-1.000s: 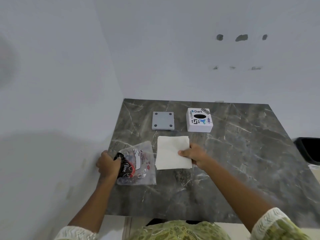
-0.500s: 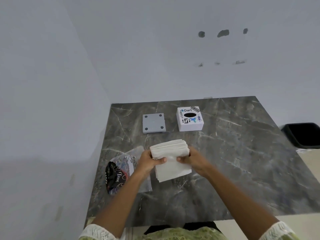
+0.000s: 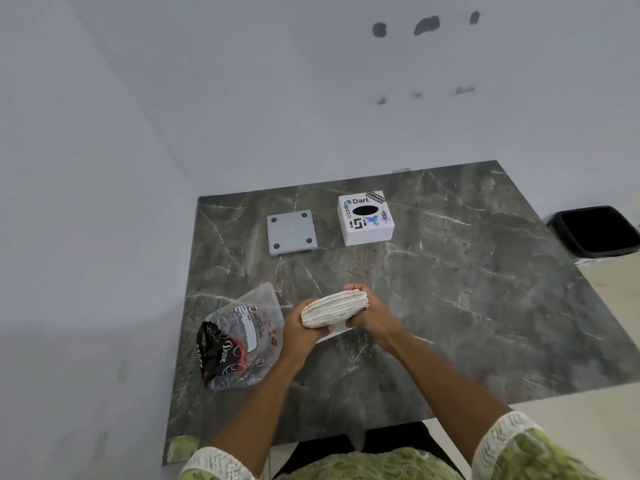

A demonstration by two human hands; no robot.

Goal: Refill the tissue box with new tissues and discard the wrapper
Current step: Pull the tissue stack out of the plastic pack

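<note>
A folded stack of white tissues is held just above the dark marble table, near its middle front. My left hand grips its left end and my right hand grips its right end. The empty clear plastic wrapper with black and red print lies to the left of my left hand. The white tissue box, with stickers and a dark oval opening on top, stands at the back of the table. Its grey base plate lies separately to the box's left.
White walls close the table in at the left and back. A black bin sits on the floor beyond the table's right edge. Bare marble lies between my hands and the box.
My left hand let go of the wrapper and joined the right on the tissues. The flat stack was lifted off the table and folded into a thick bundle.
</note>
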